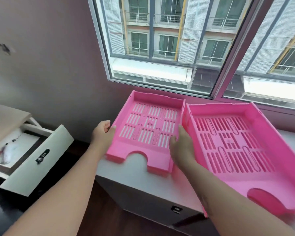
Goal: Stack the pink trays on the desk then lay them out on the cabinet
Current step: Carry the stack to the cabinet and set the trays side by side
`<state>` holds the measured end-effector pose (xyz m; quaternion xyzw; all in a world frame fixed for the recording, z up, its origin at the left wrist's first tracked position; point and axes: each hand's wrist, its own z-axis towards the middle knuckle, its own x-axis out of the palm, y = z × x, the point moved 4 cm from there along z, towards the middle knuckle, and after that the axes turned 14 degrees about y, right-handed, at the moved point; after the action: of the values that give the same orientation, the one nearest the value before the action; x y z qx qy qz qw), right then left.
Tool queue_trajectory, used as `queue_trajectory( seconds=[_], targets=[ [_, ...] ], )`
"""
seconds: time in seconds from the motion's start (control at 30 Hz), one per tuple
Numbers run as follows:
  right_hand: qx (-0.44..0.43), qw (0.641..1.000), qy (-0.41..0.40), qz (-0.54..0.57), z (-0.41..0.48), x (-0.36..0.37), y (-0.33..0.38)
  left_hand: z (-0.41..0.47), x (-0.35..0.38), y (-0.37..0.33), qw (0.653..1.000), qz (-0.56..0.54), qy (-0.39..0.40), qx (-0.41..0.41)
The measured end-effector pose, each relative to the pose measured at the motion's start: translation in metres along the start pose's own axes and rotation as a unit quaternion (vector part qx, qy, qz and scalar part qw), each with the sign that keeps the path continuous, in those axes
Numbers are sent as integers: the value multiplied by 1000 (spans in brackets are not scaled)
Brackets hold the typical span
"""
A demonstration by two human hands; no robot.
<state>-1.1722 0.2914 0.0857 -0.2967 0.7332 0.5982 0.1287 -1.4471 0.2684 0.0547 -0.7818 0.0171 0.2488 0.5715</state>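
I am in the second half of the job, laying the trays out on the white cabinet (134, 169) under the window. My left hand (103, 133) grips the left wall of the slotted pink plastic tray with the scooped front edge (146, 130), thumb over the rim and fingers curled outside it. My right hand (182, 147) presses against that same tray's right wall, thumb reaching in over the rim onto the slotted floor, so I hold it between both hands. It sits on or just above the cabinet's top surface; the blur along its front edge keeps me from telling whether it rests fully. Its front left corner lies at the cabinet's left edge, perhaps slightly past it.

A second pink slotted tray (242, 147) lies just beside it on the right, their walls touching or nearly so near the window end. It looks larger only because it is nearer to me, and its front seems to overhang the cabinet's front edge.

Next, as I judge it, I should square the left tray fully onto the surface, let go with both hands, then perhaps push the right one back from the edge. To my left an open white drawer (34, 160) stands clear of all this.
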Motion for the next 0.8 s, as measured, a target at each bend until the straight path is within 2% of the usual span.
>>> queue_trajectory(
  seconds=[0.13, 0.3, 0.53, 0.63, 0.7, 0.8],
  targets=[
    [-101, 990, -16, -97, -5, -45, 33, -3, 5, -45, 996, 36, -69, 52],
    [-146, 969, -35, -197, -9, -123, 25, -29, 64, -111, 996, 13, -15, 87],
    [-23, 961, -61, -267, -27, -228, -78, -103, 185, -127, 995, 10, 81, 61],
    [45, 965, -68, -248, -38, -256, -122, -125, 224, -116, 991, -2, 134, -2],
    [91, 969, -44, -227, -42, -264, -148, -135, 240, -108, 989, 11, 142, -41],
    [122, 978, 14, -167, -43, -264, -174, -140, 249, -106, 991, 1, 126, -53]
  ],
)
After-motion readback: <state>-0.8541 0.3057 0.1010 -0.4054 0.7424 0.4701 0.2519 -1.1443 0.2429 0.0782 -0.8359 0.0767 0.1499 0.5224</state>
